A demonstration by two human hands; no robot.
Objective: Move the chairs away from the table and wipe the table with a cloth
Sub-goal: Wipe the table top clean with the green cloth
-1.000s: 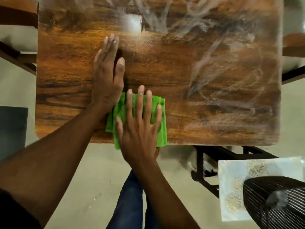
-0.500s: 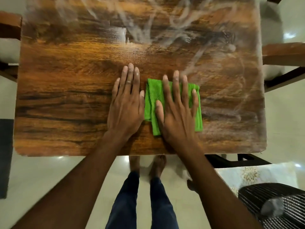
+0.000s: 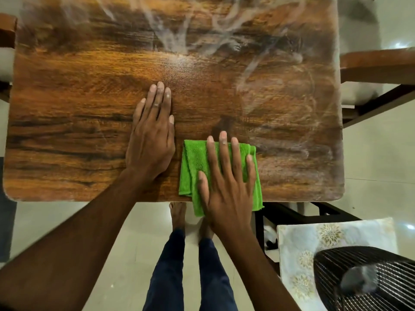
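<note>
Wooden table (image 3: 67,108), strong dark grain, rounded near corners, seen from above. Left half of the top looks clean and glossy; right half and far end carry pale, chalky swirl marks and smears, with a soft glare spot near the middle. Floor (image 3: 370,164) is pale, glossy tile, catching small light reflections at right. Wooden chair (image 3: 377,68) with a light seat stands off the table's right edge, apart from it; part of another wooden piece shows at the far left edge, too cropped to identify. Black metal frame (image 3: 292,214) shows under the table's near right corner. Lower right: a pale floral-patterned surface (image 3: 314,243) and a dark slatted object (image 3: 370,277), blurred. Person stands at the near edge, dark trousers, bare feet on the tile. Left hand (image 3: 151,135) lies flat on bare wood, fingers straight and close together, palm down, holding nothing. Right hand (image 3: 226,182) lies flat on the green cloth (image 3: 193,162), fingers straight and spread, pressing it to the top without curling round it. Cloth is folded, sits at the near edge right of centre, its near part overhanging the table edge. Left hand is just beside the cloth, not touching it.
</note>
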